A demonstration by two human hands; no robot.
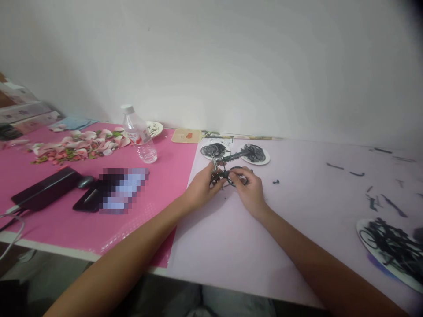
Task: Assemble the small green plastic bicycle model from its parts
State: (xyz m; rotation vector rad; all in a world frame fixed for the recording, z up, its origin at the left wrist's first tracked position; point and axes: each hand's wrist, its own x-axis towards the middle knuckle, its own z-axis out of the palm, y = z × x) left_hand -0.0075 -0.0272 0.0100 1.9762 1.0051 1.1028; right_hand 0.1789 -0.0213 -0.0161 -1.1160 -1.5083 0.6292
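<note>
Above the pale part of the table, both hands hold a small black model bicycle [234, 156]. My left hand [204, 184] is closed on its left end, thumb and fingers pinching near a silvery chain-like part [214, 164]. My right hand [249, 190] pinches by a round black wheel [243, 178], its thumb close to the left thumb. The fingers hide part of the frame between them. Just behind are two white plates, one with black wheels [214, 149] and one with dark wheel-like parts [254, 153].
Loose black parts [393, 205] lie at the right, near a plate heaped with black parts [393, 246]. On the pink mat are a water bottle [140, 136], phone [110, 190], black box [48, 188] and petal-like pieces [82, 144]. A yellow fly swatter [187, 136] lies by the wall.
</note>
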